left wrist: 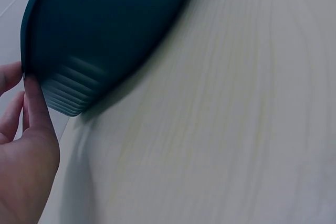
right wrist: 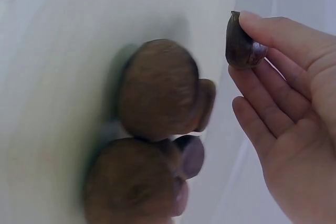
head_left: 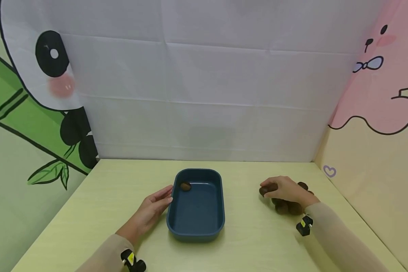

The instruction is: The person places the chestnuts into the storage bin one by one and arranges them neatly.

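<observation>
A deep blue rectangular tray (head_left: 195, 230) stands on the table with one brown chestnut (head_left: 185, 186) inside, at its far left. At the tray's left side, my left hand (head_left: 151, 211) rests its fairly straight fingertips against the wall and rim, as the left wrist view also shows. Over to the right, my right hand (head_left: 285, 189) pinches a dark, glossy chestnut (right wrist: 241, 43) between thumb and fingers. Close by lies a pile of brown rounded things; two large ones (right wrist: 157, 90) show nearest in the right wrist view, with smaller pieces (right wrist: 191, 156) beside them. The right hand partly hides this pile in the head view.
The pale wooden table (head_left: 244, 234) meets a white sheet (head_left: 217, 113) at its back edge. Printed walls rise on both sides, the right one (head_left: 370, 177) close to the pile. Bare tabletop lies between the tray and the pile.
</observation>
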Available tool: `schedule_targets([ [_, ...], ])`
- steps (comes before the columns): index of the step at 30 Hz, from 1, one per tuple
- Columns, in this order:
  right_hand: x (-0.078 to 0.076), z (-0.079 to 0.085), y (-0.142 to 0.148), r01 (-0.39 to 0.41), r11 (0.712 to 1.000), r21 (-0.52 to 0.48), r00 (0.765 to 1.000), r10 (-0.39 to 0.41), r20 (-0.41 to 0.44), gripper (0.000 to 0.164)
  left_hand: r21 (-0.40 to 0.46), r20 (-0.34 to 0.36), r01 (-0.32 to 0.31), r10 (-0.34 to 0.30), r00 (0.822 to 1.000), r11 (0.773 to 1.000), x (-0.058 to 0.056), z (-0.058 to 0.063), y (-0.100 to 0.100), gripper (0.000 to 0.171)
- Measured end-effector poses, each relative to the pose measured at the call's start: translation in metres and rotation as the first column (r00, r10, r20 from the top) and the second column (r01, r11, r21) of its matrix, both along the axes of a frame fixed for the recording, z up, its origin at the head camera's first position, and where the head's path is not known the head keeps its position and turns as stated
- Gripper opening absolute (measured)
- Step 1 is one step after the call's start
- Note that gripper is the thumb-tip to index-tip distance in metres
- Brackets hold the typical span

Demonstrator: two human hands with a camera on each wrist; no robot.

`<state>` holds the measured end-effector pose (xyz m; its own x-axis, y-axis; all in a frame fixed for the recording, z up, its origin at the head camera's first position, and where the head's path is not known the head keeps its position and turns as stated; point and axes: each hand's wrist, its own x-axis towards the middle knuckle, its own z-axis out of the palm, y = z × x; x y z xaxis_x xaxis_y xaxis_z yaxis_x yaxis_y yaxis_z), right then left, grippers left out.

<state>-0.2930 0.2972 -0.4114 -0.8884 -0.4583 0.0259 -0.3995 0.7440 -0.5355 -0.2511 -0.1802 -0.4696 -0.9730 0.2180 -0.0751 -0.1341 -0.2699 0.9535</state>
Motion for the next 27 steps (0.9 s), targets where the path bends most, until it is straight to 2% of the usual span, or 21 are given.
schedule_targets([
  [10, -0.014, 0.032, -0.026, -0.028, 0.999, -0.028, 1.0, 0.027, -0.012, 0.036, -0.002, -0.056, 0.011, -0.011, 0.998, 1.0, 0.0, -0.002, -0.001, 0.063],
  [21, -0.023, 0.06, -0.086, -0.111, 0.989, -0.096, 0.993, 0.115, 0.037, 0.038, -0.004, -0.012, 0.002, -0.002, 1.0, 1.0, -0.001, -0.001, 0.0, 0.06],
  [27, -0.032, 0.068, -0.12, -0.176, 0.979, -0.106, 0.983, 0.181, 0.042, 0.038, -0.012, -0.016, -0.002, 0.002, 1.0, 1.0, -0.001, 0.0, 0.001, 0.06],
])
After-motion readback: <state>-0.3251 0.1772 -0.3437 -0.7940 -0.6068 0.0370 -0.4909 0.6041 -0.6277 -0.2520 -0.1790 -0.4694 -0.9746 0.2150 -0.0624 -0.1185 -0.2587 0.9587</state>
